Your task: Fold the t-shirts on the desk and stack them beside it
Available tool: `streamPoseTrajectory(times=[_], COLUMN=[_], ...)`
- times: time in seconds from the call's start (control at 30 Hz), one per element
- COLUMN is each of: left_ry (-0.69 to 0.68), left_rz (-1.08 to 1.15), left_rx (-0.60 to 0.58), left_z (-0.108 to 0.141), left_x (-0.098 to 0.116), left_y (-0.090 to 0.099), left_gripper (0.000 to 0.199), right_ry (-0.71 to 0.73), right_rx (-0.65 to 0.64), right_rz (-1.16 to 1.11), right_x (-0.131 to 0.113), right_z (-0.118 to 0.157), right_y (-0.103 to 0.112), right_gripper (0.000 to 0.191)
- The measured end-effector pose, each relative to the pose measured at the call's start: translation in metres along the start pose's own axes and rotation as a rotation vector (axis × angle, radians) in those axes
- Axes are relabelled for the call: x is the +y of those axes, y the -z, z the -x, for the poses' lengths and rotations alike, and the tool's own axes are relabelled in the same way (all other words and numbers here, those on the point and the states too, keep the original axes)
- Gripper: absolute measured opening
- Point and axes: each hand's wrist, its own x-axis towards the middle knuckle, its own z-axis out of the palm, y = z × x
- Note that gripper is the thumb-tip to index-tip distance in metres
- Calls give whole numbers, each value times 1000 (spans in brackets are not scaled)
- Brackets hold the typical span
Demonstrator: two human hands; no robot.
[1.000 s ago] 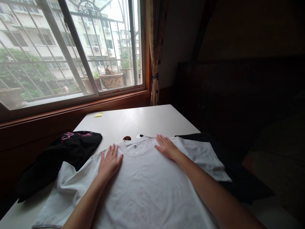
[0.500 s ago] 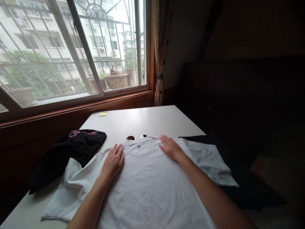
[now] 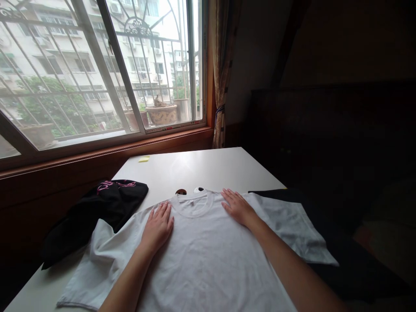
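A white T-shirt (image 3: pixel 208 255) lies spread out on the white table, its round collar toward the far side. My left hand (image 3: pixel 158 225) rests flat on the left shoulder of the shirt, fingers extended. On the other side of the collar, my right hand (image 3: pixel 238 208) lies flat on the right shoulder with its fingers stretched out. The left sleeve is creased and bunched in folds, while the right sleeve lies flatter over a dark cloth. The shirt's lower part runs out of view at the bottom.
Black fabric with pink lettering (image 3: pixel 97 212) lies at the table's left edge. Dark cloth (image 3: pixel 351 268) hangs over the right side. The white table (image 3: pixel 208 167) bears a yellow sticky note (image 3: pixel 144 159) and has two round holes by the collar. A barred window (image 3: pixel 107 69) stands behind.
The camera view has shifted slightly, so everything sits a little lower and to the right. Both hands stay flat on the shirt's shoulders.
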Motion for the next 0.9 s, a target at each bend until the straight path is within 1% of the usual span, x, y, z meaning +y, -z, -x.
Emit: streamPoseTrajectory(times=[0.1,0.3,0.43,0.53,0.63,0.7,0.9], left_ry=[25,11,9,4,12,29,68], left_rz=[-13,-4,-1,-1,-3,-9,-22], left_rx=[-13,-34,-32,-37,-34,-33,-36], left_z=[0,0,0,0,1,1,1], left_x=[1,0,-1,-1,-1,-1,0], left_y=[1,-1,-2,-2,-1,0,0], left_gripper=[57,60,60,60,60,60,60], right_ry=[0,6,42,95,91,71,18], right_rx=[3,3,-14,-73,-138,-158,-162], right_rz=[9,30,27,-18,-64,-70,-56], right_x=[-1,-7,-26,-47,-59,-59,-43], right_z=[1,0,-4,-8,-12,-14,-16], right_y=[1,6,6,2,0,1,6], right_gripper=[60,58,59,65,71,72,72])
